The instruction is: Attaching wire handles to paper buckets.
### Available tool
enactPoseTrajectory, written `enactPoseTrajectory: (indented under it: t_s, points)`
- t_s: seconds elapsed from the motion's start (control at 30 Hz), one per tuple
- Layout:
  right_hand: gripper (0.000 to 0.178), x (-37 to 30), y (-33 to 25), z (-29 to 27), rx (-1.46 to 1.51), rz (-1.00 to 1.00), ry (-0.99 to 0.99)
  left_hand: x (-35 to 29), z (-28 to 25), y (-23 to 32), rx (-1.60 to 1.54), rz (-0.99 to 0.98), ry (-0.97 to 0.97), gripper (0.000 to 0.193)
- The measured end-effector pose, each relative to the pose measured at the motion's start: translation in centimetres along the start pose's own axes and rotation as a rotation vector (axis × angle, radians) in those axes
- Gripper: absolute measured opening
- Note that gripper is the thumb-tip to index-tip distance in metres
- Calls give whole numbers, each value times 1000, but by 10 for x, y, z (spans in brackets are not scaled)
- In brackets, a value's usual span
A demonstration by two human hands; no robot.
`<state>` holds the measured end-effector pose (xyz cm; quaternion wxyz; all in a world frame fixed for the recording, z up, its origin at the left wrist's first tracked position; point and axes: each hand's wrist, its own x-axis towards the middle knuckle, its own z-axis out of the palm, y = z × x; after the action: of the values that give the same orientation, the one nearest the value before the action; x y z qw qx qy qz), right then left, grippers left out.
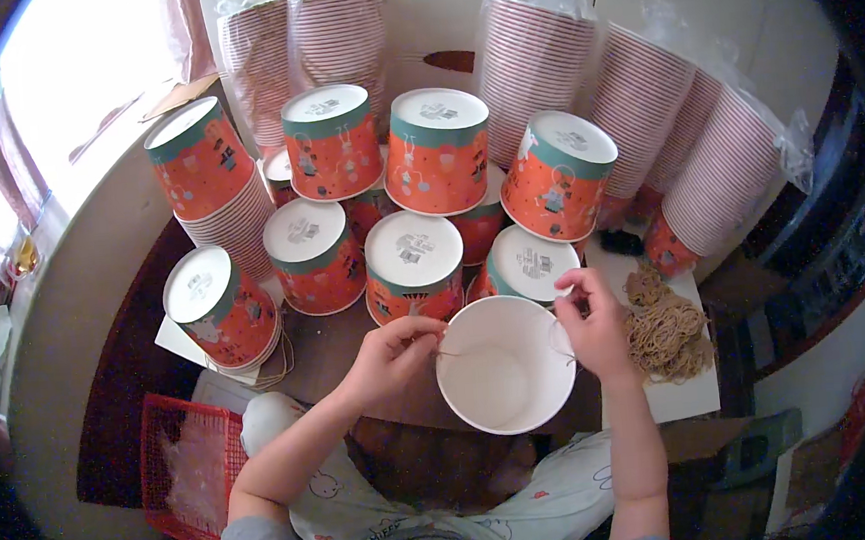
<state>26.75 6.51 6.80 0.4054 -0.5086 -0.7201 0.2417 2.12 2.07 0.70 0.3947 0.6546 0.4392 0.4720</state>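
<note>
A white-lined paper bucket (505, 370) is in front of me, its open mouth facing up toward me. At its left rim, my left hand (399, 358) is closed, thumb and finger pinching a thin tan cord (455, 354) that reaches just inside the bucket. On the opposite rim, my right hand (594, 324) is curled with its fingertips pinched together. A thin strand hangs inside the wall below those fingertips. What supports the bucket from beneath is hidden.
Orange and green paper buckets (414, 261) stand upside down across the table, some stacked. Tall bagged stacks of buckets (538, 52) line the back. A tangled heap of tan cord (668, 334) lies on a white board at right. A red plastic basket (156, 470) stands at lower left.
</note>
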Motion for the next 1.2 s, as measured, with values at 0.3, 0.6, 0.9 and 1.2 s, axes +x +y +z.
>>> enactPoseTrajectory:
  t_s: [0.3, 0.6, 0.9, 1.2]
  points:
    - [35, -7, -31, 52, -236, -750, -440, -3, -3, -21, -185, -231, -71, 20]
    - [18, -3, -21, 69, -346, -820, -467, -13, 3, -7, -185, -201, -87, 26]
    - [8, -1, -25, 64, -299, -771, -457, -16, 2, -1, -52, -124, -115, 29]
    - [10, -4, -19, 69, -313, -603, -440, -15, 4, -2, -69, -72, -88, 28]
